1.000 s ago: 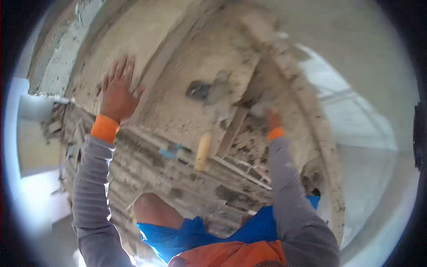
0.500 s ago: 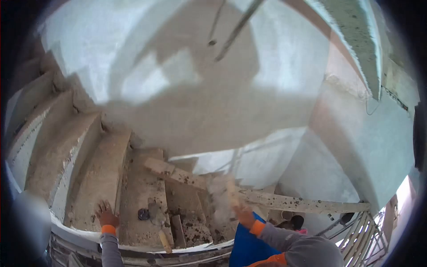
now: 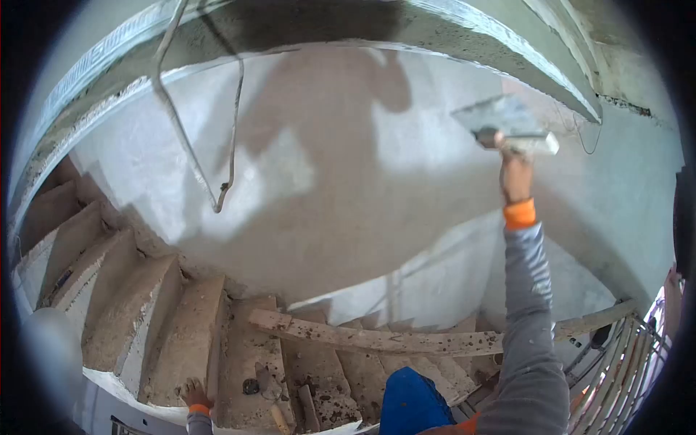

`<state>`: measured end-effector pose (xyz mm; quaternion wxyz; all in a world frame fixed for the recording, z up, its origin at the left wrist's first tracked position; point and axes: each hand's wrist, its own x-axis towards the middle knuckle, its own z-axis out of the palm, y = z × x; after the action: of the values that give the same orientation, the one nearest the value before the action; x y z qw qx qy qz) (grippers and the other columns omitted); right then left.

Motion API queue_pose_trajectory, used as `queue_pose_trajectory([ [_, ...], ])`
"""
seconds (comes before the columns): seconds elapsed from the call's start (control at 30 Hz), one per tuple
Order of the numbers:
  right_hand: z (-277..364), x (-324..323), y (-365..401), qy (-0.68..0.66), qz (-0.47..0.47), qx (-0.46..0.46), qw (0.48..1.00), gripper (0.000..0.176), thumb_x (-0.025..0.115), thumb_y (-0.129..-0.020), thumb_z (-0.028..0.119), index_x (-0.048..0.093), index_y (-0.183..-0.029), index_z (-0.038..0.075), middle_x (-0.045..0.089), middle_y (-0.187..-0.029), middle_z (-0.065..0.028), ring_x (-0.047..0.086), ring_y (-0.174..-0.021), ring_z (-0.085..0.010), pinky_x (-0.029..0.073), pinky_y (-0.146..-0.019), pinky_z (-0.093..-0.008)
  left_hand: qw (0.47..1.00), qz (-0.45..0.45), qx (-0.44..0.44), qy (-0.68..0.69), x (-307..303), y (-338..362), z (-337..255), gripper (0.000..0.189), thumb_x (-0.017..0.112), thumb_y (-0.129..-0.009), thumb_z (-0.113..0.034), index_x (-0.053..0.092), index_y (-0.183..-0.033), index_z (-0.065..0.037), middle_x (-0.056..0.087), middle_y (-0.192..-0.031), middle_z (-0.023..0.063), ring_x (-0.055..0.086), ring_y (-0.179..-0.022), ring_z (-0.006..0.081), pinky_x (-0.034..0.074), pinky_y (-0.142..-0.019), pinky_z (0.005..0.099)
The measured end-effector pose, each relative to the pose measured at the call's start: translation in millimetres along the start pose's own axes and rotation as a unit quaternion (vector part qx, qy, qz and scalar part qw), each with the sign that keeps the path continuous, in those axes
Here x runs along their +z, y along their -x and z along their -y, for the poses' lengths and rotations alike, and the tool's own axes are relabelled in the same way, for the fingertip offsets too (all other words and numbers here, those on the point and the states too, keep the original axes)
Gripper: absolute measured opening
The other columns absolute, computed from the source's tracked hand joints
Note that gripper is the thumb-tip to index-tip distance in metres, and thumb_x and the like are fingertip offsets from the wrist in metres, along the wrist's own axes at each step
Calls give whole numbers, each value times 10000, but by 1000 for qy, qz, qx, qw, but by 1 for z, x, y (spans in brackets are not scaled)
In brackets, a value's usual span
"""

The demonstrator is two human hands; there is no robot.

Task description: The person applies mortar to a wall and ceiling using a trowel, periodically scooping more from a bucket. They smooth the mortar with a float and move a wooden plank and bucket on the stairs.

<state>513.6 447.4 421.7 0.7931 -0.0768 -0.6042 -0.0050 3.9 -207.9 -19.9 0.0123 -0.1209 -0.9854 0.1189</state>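
Observation:
My right hand [image 3: 515, 170] is raised at the right, closed around the light handle of a plastering trowel [image 3: 500, 116]. The trowel's flat grey blade overlaps the plastered wall [image 3: 341, 188] in this view. Low on the left, my left hand [image 3: 196, 394] lies with fingers spread on a concrete stair step [image 3: 181, 333]. On the step to its right are a small dark round object [image 3: 251, 386] and a smaller trowel with a wooden handle [image 3: 279, 418]. My knee in blue cloth [image 3: 413, 402] shows at the bottom.
A mortar-spotted wooden plank [image 3: 391, 341] runs across above the winding stairs. A bent cable or rod [image 3: 181, 130] hangs at upper left. Overhead curves a concrete edge [image 3: 319, 29]. Metal railings [image 3: 616, 373] stand at lower right. Debris dots the steps.
My right hand has swung up and right with the trowel, from low over the plank to in front of the wall. My left hand stays on the step. The view has tilted upward.

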Motion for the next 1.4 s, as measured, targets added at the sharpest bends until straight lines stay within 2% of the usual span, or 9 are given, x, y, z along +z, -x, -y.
queue_pose_trajectory([
  [0.07,5,-5,-47,-129,-28,69,989,195,648,-802,189,651,-816,-5,617,-759,-34,551,-754,-114,423,-688,-263,999,26,-22,11,1,10,0,1030,704,-642,-482,96,-1419,-187,35,-1480,100,109,-1350,292,216,-1022,541],
  [0.37,-7,18,-116,-257,-61,56,963,173,717,-741,138,627,-780,-5,615,-769,-25,533,-689,-103,417,-648,-242,1000,-28,1,-11,49,-20,14,960,700,-689,-390,109,-1417,-184,43,-1479,88,91,-1351,309,199,-1026,558],
  [0.57,-15,24,-126,-239,-37,43,969,194,719,-742,140,615,-816,-6,614,-793,-34,536,-705,-112,423,-672,-246,998,-52,17,-13,59,-22,18,918,676,-729,-358,96,-1418,-184,43,-1481,74,77,-1352,315,170,-1036,559],
  [0.7,-8,28,-121,-274,-34,25,961,195,681,-782,131,607,-880,-21,635,-881,-58,576,-806,-124,436,-755,-249,996,36,-61,59,-20,26,-14,911,669,-739,-353,87,-1419,-185,32,-1482,68,68,-1353,311,164,-1043,552],
  [0.83,28,51,-120,-156,44,25,987,201,701,-767,194,641,-716,9,625,-743,-19,542,-694,-108,413,-659,-241,998,22,-55,24,-7,19,-10,927,663,-735,-399,75,-1418,-184,67,-1473,72,107,-1342,319,205,-1027,557],
  [0.93,69,61,-108,-214,41,24,976,238,709,-759,220,641,-667,12,601,-669,-9,504,-632,-104,392,-617,-244,998,20,-60,14,-7,19,-10,933,654,-737,-434,65,-1417,-187,77,-1471,65,131,-1338,311,228,-1018,558],
  [1.03,35,42,-100,-111,2,18,994,233,696,-771,209,640,-680,2,612,-690,-16,515,-652,-107,403,-643,-251,997,27,-67,33,-13,23,-12,930,670,-737,-380,67,-1418,-186,54,-1475,62,108,-1346,305,199,-1036,545],
  [1.27,4,32,-112,-243,-53,57,967,332,711,-754,127,552,-1005,-21,597,-942,-60,547,-812,-126,425,-758,-258,997,24,-64,23,-15,21,-13,910,682,-729,-350,108,-1413,-176,73,-1473,78,115,-1346,309,191,-1043,536],
  [1.4,33,55,-110,-237,-47,31,970,289,699,-773,189,595,-925,-34,620,-897,-61,559,-802,-133,430,-765,-263,998,0,-51,25,-4,18,-11,893,660,-745,-370,100,-1414,-176,65,-1475,72,119,-1344,314,198,-1026,558],
])
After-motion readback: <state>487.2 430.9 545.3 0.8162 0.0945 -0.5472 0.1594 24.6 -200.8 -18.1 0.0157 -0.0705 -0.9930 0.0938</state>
